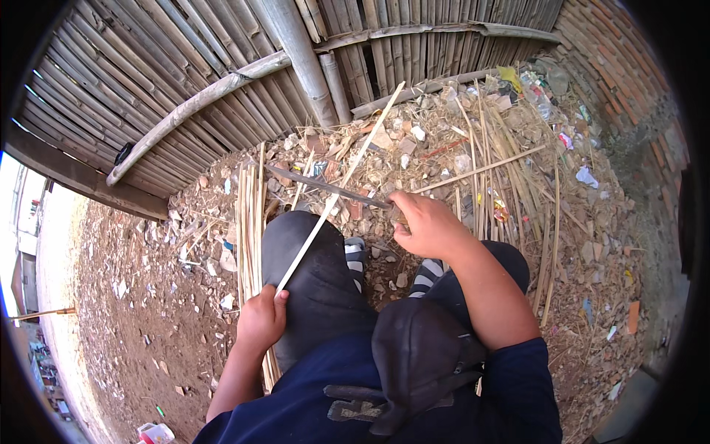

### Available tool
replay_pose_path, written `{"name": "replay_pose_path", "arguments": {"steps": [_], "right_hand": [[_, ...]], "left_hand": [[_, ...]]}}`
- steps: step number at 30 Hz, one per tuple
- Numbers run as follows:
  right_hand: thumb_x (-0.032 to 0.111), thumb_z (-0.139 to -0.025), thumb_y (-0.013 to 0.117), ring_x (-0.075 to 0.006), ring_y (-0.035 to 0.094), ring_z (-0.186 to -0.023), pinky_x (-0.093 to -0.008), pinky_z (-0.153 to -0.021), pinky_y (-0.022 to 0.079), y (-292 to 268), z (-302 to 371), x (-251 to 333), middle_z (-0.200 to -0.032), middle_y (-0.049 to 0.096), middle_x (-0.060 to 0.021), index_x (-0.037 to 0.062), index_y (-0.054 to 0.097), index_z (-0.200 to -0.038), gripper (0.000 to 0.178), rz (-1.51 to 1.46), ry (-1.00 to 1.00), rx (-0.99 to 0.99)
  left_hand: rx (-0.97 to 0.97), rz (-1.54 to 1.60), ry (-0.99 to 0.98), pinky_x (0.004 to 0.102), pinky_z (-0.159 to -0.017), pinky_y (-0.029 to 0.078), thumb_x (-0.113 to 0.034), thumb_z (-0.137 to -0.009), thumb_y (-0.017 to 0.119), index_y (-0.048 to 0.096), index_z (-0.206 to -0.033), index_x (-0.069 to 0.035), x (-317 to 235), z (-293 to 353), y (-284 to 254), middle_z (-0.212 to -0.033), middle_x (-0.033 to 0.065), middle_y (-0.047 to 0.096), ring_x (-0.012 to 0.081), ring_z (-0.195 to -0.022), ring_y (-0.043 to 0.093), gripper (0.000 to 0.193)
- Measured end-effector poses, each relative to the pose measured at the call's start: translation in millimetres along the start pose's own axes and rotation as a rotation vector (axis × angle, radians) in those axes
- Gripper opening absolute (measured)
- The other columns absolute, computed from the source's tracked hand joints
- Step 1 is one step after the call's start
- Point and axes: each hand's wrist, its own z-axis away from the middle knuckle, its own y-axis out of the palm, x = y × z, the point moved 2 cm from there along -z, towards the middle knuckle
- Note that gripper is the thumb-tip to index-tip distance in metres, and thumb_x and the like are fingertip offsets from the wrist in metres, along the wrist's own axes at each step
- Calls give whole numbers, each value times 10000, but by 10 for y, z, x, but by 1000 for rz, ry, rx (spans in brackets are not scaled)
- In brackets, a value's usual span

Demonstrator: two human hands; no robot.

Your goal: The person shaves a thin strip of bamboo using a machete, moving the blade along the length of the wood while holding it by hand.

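Note:
My left hand (261,318) is closed round the lower end of a long pale bamboo strip (364,150), beside my left knee. The strip slants across that knee, away and to the right, toward the bamboo wall. In my right hand (432,228) is the handle end of a long dark-bladed knife (318,183), gripped above my right knee. Its blade points left and crosses the strip about midway; whether it cuts into the strip I cannot tell. Beside my left leg lies a bundle of bamboo strips (249,222). A looser pile of strips (510,181) spreads out at the right.
A bamboo wall (214,66) with a thick post (303,63) stands ahead, and a brick wall (629,74) at the right. Stones, shavings and scraps of litter cover the ground (177,325). A dark cap (414,355) shows below my knees.

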Motion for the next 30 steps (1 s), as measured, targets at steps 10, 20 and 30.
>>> {"name": "replay_pose_path", "arguments": {"steps": [10,20,30], "right_hand": [[259,-798,759,-392,706,-865,-502,-756,556,53,-76,-110,-874,723,-166,88,674,-1065,328,123,121,309],[198,-885,678,-350,718,-894,-476,-788,555,-18,-272,-495,-903,727,-169,68,694,-1073,228,-110,357,78],[234,-852,732,-361,697,-796,-467,-708,519,102,-253,-181,-811,695,-168,49,658,-949,222,-138,274,310]], "left_hand": [[-11,-9,77,585,-553,461,-281,-1035,580,486,-853,-48,31,-17,3,-631,242,602,496,-622,622,310],[52,-47,80,579,-545,457,-315,-1047,559,485,-854,-48,83,-56,-34,-636,245,599,498,-630,620,338],[12,-151,-10,597,-549,481,-344,-1034,575,482,-881,-53,43,58,52,-662,247,632,499,-637,641,342]]}}
